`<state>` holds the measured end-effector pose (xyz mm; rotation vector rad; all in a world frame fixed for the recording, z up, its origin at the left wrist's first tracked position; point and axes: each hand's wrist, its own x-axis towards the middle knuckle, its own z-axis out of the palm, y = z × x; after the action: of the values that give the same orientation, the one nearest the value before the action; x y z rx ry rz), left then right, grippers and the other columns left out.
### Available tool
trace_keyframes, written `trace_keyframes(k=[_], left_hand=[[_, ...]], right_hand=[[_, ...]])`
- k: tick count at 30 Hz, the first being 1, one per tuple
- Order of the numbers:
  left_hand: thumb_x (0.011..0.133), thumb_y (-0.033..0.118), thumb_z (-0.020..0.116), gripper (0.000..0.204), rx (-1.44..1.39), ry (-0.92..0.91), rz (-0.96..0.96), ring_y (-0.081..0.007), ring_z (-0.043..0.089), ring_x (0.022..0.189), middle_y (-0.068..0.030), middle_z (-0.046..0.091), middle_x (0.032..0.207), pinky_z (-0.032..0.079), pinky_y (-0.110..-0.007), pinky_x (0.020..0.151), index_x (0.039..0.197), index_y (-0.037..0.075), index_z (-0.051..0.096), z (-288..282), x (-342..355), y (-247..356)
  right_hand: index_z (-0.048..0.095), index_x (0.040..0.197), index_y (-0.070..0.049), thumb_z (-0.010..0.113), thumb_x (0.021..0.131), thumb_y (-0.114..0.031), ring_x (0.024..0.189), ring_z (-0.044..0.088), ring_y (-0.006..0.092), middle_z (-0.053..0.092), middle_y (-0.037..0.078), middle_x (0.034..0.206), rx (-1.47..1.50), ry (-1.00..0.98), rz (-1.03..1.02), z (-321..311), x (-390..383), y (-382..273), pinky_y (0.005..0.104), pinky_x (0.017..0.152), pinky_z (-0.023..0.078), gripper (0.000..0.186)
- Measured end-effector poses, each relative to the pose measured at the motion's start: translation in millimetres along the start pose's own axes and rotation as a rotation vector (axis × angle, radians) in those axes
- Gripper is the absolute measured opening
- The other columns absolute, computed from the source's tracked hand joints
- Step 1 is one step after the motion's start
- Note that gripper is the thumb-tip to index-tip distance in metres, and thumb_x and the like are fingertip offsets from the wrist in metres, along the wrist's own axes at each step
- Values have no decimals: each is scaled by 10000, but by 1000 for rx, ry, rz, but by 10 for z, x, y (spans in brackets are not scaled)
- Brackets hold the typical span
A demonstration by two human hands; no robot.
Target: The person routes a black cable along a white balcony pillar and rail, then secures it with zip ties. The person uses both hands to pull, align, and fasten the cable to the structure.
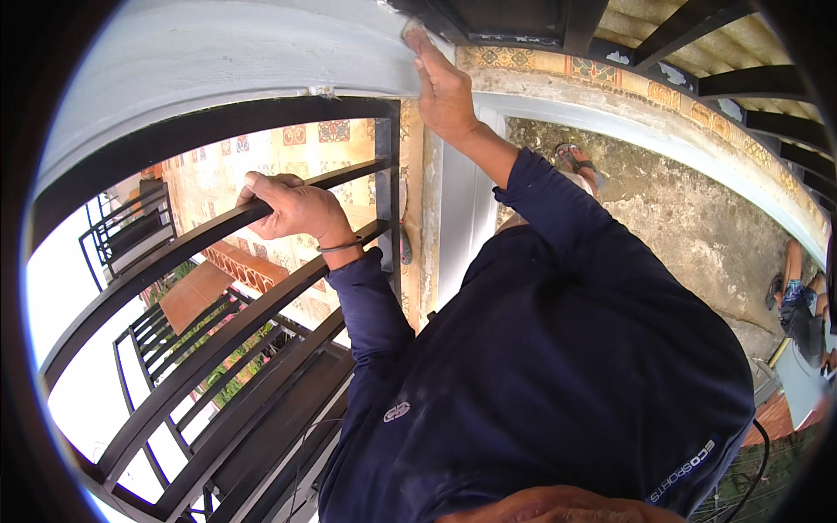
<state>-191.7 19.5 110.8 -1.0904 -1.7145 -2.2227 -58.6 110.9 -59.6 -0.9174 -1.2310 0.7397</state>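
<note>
Hands are sitting apart, each at its own spot. Left hand (292, 207) is clamping onto a black railing bar (205, 233) left of centre, fingers curling round the metal, a dark band (340, 247) circling that wrist. The bar is running from near the centre toward the left edge, more black bars lying below it.

Right hand (443, 91) is pointing to the top middle of the frame, fingers mostly straight. A small pale pad (409, 33) is showing at its fingertips, right by the edge of the grey wall (218, 52); too small to tell its kind or how firmly the fingers are closing on it.

Navy shirt (567, 349) of the wearer is filling the lower middle. Patterned floor tiles (327, 144) are showing behind the railing, plants (231, 375) lower left through the bars. Black grille (763, 84) is curving across the upper right, a tiled border (689, 103) running beneath it. Rough concrete floor (697, 235) is spreading right of centre, a sandaled foot (574, 159) resting on it. Another person (804, 327) is partly showing at the right edge, blurry.
</note>
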Motion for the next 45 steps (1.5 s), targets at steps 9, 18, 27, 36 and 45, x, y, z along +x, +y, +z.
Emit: trace_keyframes(k=[9, 18, 27, 36, 45], left_hand=[[1026, 112, 743, 206, -58, 34, -11, -68, 439, 510, -17, 553, 719, 328, -235, 442, 1036, 23, 558, -16, 23, -35], [1033, 121, 741, 172, -78, 39, -26, -64, 446, 507, -13, 581, 735, 339, -221, 461, 1062, 53, 585, -47, 24, -78], [1030, 117, 745, 178, -59, 29, -14, -61, 455, 506, -15, 584, 720, 324, -230, 445, 1056, 38, 587, -33, 12, -52], [1033, 132, 734, 163, -30, 25, 24, -63, 421, 491, 14, 528, 638, 295, -229, 442, 1015, 48, 595, -21, 29, -80], [1029, 114, 727, 204, -120, 37, -2, -52, 447, 522, -1, 542, 706, 361, -208, 443, 955, 41, 552, -24, 0, -61]], right_hand=[[507, 1585, -58, 493, 1151, -198, 1354, 641, 362, 648, 256, 1461, -12, -54, 154, -57, 75, 92, 393, 1142, 499, 456], [458, 1612, -18, 469, 1171, -219, 1592, 371, 303, 440, 209, 1682, 190, -173, 72, 31, 28, -20, 377, 1294, 288, 485], [512, 1567, -21, 467, 1160, -172, 1567, 417, 292, 492, 232, 1637, 244, -141, 74, 28, 61, -9, 349, 1258, 349, 437], [545, 1550, -10, 478, 1165, -207, 1332, 643, 273, 672, 217, 1453, 114, -35, 314, -84, 44, 41, 355, 1144, 456, 438], [639, 1456, -32, 547, 1139, -224, 1100, 730, 243, 776, 199, 1251, 25, -76, 115, -130, -35, 249, 348, 986, 531, 382]])
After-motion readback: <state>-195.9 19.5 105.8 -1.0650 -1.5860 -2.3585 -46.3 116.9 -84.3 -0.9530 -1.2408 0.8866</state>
